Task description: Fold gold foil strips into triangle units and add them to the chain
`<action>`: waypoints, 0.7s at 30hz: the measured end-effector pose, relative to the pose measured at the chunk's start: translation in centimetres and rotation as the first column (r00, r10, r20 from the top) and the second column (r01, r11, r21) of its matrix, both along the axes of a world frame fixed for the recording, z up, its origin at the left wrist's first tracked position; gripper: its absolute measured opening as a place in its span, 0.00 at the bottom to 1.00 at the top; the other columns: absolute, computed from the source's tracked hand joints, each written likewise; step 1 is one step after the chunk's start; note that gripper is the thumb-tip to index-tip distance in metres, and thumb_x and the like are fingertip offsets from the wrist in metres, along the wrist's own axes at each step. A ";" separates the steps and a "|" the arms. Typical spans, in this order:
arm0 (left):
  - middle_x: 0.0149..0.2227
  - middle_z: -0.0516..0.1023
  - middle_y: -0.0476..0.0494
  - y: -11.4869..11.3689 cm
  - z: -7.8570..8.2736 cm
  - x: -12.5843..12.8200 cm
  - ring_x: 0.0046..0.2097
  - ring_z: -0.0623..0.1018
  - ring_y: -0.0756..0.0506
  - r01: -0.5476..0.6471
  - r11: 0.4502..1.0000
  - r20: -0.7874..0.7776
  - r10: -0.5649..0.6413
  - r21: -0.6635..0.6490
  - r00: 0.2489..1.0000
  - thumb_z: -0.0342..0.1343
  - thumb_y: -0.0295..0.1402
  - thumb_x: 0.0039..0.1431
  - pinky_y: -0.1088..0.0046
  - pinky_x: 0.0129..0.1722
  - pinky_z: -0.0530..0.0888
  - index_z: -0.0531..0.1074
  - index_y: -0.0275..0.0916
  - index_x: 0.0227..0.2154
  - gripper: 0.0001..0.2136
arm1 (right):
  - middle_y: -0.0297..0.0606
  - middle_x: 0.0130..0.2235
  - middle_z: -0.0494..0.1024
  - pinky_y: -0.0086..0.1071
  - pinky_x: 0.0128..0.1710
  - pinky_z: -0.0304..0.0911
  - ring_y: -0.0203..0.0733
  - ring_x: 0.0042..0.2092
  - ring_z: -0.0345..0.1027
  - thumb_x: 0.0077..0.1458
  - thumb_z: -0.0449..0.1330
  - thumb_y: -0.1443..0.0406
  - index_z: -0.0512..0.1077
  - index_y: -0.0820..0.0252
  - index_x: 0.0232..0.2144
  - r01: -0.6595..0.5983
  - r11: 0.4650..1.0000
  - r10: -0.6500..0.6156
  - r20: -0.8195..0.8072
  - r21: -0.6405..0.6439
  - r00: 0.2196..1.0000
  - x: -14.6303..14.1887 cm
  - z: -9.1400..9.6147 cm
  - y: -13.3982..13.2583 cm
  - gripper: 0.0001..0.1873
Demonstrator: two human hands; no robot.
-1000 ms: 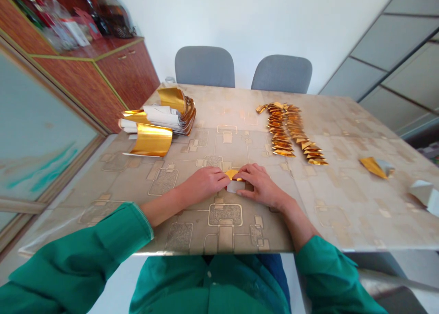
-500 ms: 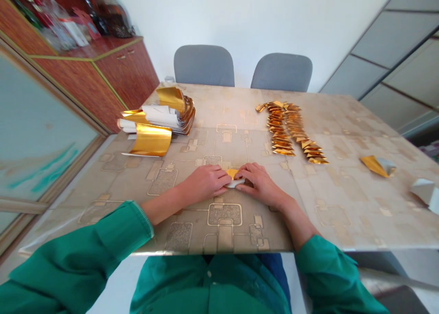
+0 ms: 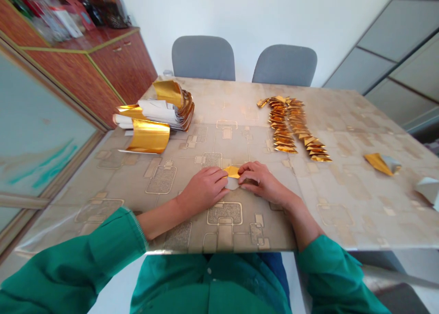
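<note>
My left hand [image 3: 205,189] and my right hand [image 3: 261,182] meet at the middle of the table's near side. Their fingertips pinch a small folded piece of gold foil paper [image 3: 232,172] from both sides, and its white underside [image 3: 232,184] shows below. Far left stands a stack of folded gold-and-white paper [image 3: 171,107], with a curled gold sheet [image 3: 148,136] in front. Several folded gold pieces lie in two overlapping rows [image 3: 290,124] beyond my right hand. Further right lie a gold folded piece [image 3: 380,163] and a white one [image 3: 427,189].
The patterned beige table cover [image 3: 329,204] spreads under everything, its near edge just below my hands. A reddish-brown cabinet [image 3: 116,62] holding bottles and packets stands beyond the left side. Two grey chairs [image 3: 203,58] stand at the far edge.
The gold piece has turned slightly between my fingertips, with more white showing below it than half a second ago. The whole view has shifted a little as my head moved.
</note>
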State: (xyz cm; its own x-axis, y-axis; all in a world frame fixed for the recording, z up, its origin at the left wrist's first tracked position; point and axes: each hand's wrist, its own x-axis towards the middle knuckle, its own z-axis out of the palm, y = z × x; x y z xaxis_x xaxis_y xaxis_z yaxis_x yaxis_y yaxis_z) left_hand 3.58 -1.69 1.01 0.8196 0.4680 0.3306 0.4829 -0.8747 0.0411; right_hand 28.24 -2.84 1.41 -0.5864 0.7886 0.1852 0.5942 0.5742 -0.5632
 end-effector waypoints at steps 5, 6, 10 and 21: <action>0.39 0.76 0.40 0.3 -0.6 0.7 0.44 0.74 0.44 -0.007 1.000 0.011 0.007 -0.021 1.000 0.49 0.29 0.69 0.65 0.47 0.74 0.74 0.34 0.33 0.11 | 0.37 0.45 0.74 0.41 0.49 0.58 0.43 0.47 0.65 0.61 0.61 0.64 0.75 0.53 0.36 0.008 1.000 -0.008 -0.011 0.003 1.000 0.0 -0.5 0.3 0.02; 0.38 0.76 0.41 0.4 -0.6 0.9 0.43 0.73 0.44 -0.021 0.999 0.004 0.021 -0.033 1.000 0.50 0.29 0.68 0.66 0.46 0.74 0.74 0.34 0.33 0.10 | 0.37 0.45 0.74 0.41 0.49 0.58 0.43 0.47 0.65 0.61 0.61 0.64 0.75 0.53 0.36 0.008 1.000 -0.008 -0.019 0.002 1.000 0.0 -0.6 0.4 0.02; 0.37 0.75 0.43 0.7 -0.5 1.3 0.41 0.73 0.45 -0.056 0.995 0.018 0.058 -0.082 0.998 0.51 0.30 0.68 0.68 0.43 0.73 0.74 0.35 0.34 0.09 | 0.37 0.43 0.74 0.39 0.47 0.58 0.44 0.46 0.65 0.61 0.62 0.63 0.72 0.54 0.37 0.023 1.000 -0.024 -0.056 -0.013 0.998 -0.1 -0.7 0.4 0.02; 0.37 0.75 0.44 0.9 -0.9 1.4 0.41 0.71 0.45 -0.013 0.994 0.078 0.022 -0.110 0.997 0.49 0.32 0.70 0.69 0.44 0.71 0.74 0.37 0.36 0.10 | 0.32 0.35 0.76 0.36 0.44 0.54 0.40 0.40 0.66 0.62 0.60 0.64 0.71 0.55 0.33 0.024 0.999 -0.026 -0.074 -0.029 0.997 -0.5 -0.3 0.3 0.04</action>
